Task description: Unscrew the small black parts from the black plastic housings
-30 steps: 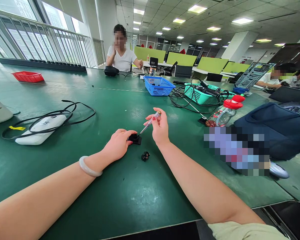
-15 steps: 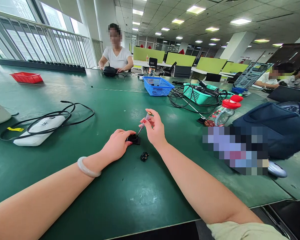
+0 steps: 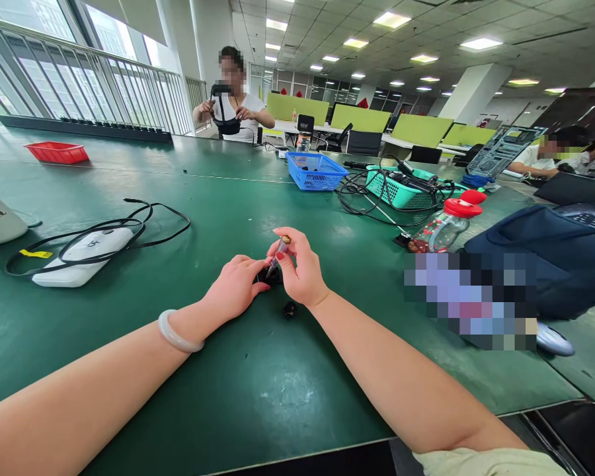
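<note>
My left hand (image 3: 234, 285) lies low on the green table (image 3: 218, 396), its thumb and fingers closed on a small black part (image 3: 276, 277). In my right hand (image 3: 301, 270) is a slim screwdriver (image 3: 278, 254) with a patterned shaft and a gold-coloured cap. It slants down, and its tip meets or hovers just over the black part; the exact contact is hidden by the fingers. Just in front of the hands rests a second small black piece (image 3: 290, 310), touched by neither.
To the left lie a white power bank (image 3: 82, 264) with a black strap and a red tray (image 3: 57, 153). Farther back stand a blue basket (image 3: 316, 173) and a green basket (image 3: 391, 188) with cables. A jar (image 3: 443, 228) and dark bag (image 3: 540, 258) are right. A person (image 3: 235, 122) sits opposite.
My right hand has come down and slightly left with the screwdriver, closer to my left hand. The person opposite has lifted a black strapped device off the table.
</note>
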Available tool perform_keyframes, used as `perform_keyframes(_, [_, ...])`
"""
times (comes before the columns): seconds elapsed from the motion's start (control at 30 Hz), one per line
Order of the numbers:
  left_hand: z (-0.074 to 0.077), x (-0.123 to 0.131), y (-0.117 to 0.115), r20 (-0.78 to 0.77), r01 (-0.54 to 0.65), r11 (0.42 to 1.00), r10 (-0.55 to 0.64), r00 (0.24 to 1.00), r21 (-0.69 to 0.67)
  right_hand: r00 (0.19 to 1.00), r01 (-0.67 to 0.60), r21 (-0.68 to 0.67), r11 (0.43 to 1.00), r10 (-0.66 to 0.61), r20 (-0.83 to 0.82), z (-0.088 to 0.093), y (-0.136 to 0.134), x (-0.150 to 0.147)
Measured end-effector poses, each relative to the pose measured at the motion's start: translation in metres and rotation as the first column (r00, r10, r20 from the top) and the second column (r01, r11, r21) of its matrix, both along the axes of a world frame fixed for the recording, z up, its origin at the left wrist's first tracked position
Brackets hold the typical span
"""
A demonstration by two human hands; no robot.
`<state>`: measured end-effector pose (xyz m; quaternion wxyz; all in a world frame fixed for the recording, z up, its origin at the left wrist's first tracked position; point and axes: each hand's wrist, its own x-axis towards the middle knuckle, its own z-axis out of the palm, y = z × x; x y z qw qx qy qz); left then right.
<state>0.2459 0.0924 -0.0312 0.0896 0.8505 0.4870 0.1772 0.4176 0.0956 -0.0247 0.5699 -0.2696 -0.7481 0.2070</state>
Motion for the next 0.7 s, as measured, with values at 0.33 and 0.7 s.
perform_keyframes(0.33, [-0.001,0.0,0.0,-0.012,0.026,1.0,-0.026,1.0,0.004,0.986,0.16,0.072,0.985,-0.163,0.043,0.003,0.003,0.001])
perform_keyframes(0.7, [0.001,0.001,-0.001,-0.008,-0.004,1.0,0.004,1.0,-0.024,0.981,0.194,0.028,0.981,-0.193,-0.018,-0.005,0.012,0.004])
